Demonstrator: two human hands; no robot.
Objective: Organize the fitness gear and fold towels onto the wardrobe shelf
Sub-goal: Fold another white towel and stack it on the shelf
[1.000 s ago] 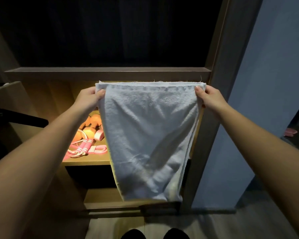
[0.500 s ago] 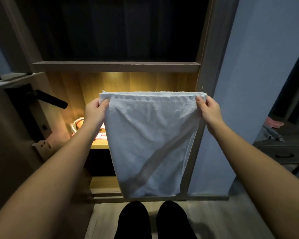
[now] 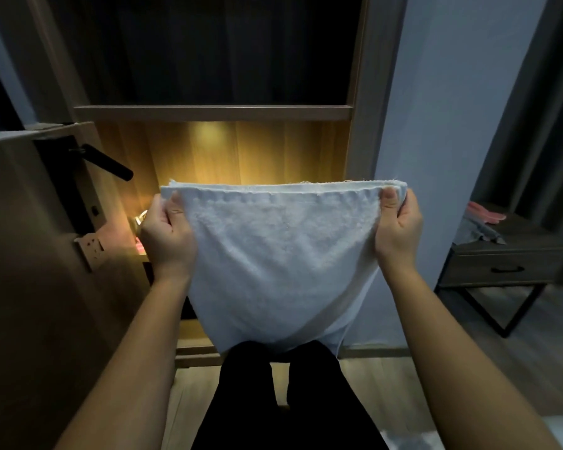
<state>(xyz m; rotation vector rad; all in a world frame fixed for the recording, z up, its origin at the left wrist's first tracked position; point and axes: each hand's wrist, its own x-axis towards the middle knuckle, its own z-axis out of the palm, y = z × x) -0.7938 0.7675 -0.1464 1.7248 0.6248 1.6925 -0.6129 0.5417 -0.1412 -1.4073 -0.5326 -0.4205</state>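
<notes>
A white towel (image 3: 280, 254) hangs doubled in front of me, its top edge stretched level between both hands. My left hand (image 3: 166, 235) pinches the top left corner, thumb on the near side. My right hand (image 3: 398, 228) pinches the top right corner the same way. The towel's lower edge drapes down to my legs. Behind it is the lit wardrobe shelf (image 3: 208, 151) with a wooden back panel. A sliver of the fitness gear (image 3: 141, 219) shows at the shelf's left, mostly hidden by my left hand and the towel.
An open door (image 3: 46, 254) with a black lever handle (image 3: 106, 162) stands close on the left. A dark upper wardrobe compartment (image 3: 208, 50) sits above the shelf. A blue-grey wall is on the right, with a dark side table (image 3: 507, 258) carrying cloths beyond it.
I have stepped back from the wardrobe and the view has tilted down. The towel came nearer and lower, and it hides most of the pink and orange gear seen earlier. Both grips are unchanged.
</notes>
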